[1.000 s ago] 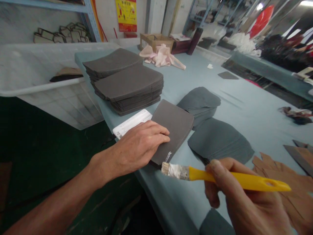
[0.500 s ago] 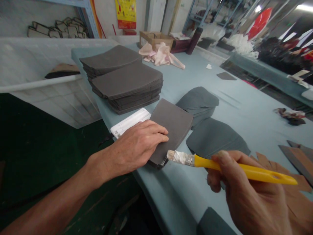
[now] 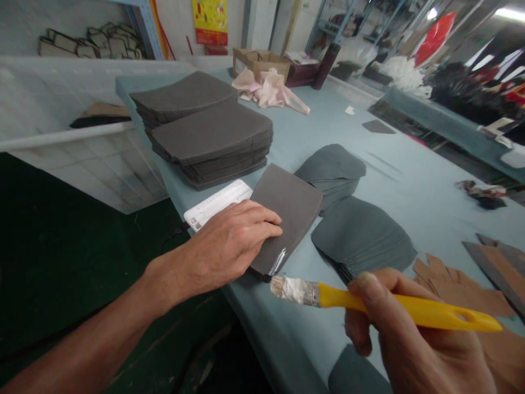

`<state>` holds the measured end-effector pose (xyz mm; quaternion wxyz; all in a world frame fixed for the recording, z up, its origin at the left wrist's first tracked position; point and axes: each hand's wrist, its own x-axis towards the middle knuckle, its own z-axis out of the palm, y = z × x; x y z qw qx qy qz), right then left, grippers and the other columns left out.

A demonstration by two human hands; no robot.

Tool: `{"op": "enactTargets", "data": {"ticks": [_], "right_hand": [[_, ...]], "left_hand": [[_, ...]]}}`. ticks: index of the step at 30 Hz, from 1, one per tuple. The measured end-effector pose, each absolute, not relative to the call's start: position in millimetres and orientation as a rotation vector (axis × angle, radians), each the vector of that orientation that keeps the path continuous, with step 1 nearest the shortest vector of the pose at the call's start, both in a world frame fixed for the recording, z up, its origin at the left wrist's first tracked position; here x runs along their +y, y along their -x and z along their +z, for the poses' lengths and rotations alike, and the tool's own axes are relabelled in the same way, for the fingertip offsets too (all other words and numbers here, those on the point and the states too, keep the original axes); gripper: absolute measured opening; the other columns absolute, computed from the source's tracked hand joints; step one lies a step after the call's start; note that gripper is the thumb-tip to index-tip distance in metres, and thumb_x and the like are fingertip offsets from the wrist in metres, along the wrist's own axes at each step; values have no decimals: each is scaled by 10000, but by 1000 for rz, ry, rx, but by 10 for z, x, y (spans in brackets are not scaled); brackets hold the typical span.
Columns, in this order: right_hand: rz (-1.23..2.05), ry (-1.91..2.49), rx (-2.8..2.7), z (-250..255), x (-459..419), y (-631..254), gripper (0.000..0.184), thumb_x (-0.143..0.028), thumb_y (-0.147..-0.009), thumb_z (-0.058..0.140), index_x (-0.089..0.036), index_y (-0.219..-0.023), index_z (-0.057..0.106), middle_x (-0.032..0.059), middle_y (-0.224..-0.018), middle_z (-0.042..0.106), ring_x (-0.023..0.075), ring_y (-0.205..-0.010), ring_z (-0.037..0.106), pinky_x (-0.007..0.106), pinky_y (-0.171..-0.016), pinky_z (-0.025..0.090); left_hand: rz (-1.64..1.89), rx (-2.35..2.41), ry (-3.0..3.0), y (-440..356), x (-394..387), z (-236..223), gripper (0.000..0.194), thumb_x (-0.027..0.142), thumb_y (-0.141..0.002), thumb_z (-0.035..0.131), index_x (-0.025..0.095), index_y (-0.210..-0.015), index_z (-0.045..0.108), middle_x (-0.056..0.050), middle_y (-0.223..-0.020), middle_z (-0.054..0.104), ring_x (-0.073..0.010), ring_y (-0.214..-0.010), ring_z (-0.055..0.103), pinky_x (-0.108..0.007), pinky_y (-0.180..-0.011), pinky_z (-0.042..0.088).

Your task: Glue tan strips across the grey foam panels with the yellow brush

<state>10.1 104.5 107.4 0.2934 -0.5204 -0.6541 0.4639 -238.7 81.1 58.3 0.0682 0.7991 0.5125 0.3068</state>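
Observation:
My left hand (image 3: 235, 238) lies flat on a dark grey rectangular panel (image 3: 289, 197), its fingers stretched out and close together. A wet, shiny white streak shows on the panel near its front corner. My right hand (image 3: 414, 328) is closed around a yellow-handled paintbrush (image 3: 353, 298). White paste coats the brush's metal collar, and its bristle tip points left, beside the panel's front corner. Partly under my left hand is a flat white object (image 3: 217, 203). Fanned dark green-grey pieces (image 3: 363, 235) lie to the right of the panel.
Tall stacks of grey panels (image 3: 213, 134) stand at the table's (image 3: 394, 202) left edge. Brown pieces (image 3: 459, 287) lie at right. A pink cloth (image 3: 273, 90) and cardboard box (image 3: 260, 63) sit at the back. A white bin (image 3: 115, 175) stands left of the table.
My right hand has moved the paintbrush down and slightly left, from the panel's edge to past its front corner. A shiny streak now shows on the panel. My left hand stays in place.

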Motion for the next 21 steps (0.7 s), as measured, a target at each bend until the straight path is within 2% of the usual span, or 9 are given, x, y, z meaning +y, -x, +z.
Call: {"op": "enactTargets", "data": {"ticks": [4,7,21], "right_hand": [[1151,1330,-1788,1045,1205,-168,474,-645,-859,761,-240,-636,656,-4,-516,598,131,-465,567,205,-454,521],[1095,1334,-1783,1065,1180,-95,502,-672,-877,731,-238,-636,656,3,-519,598,133,-463,560,214,-443,509],[1019,1430,-1673,1128,1152,60,482,-673,-828,774,-247,-636,653,-6,-526,587,145,-471,550,241,-441,492]], "left_hand": [[933,1544,-2399,2388,804,581,313,79,-1042,475,158,-1227,713,-91,-1339,717,-216,-1247,635,-418,-1124,506],[944,1542,-2405,2392,806,568,313,77,-1038,474,158,-1224,712,-92,-1344,715,-221,-1256,634,-425,-1126,504],[937,1566,-2377,2388,810,564,334,81,-1019,467,191,-1218,712,-88,-1348,718,-239,-1263,642,-447,-1097,519]]}}
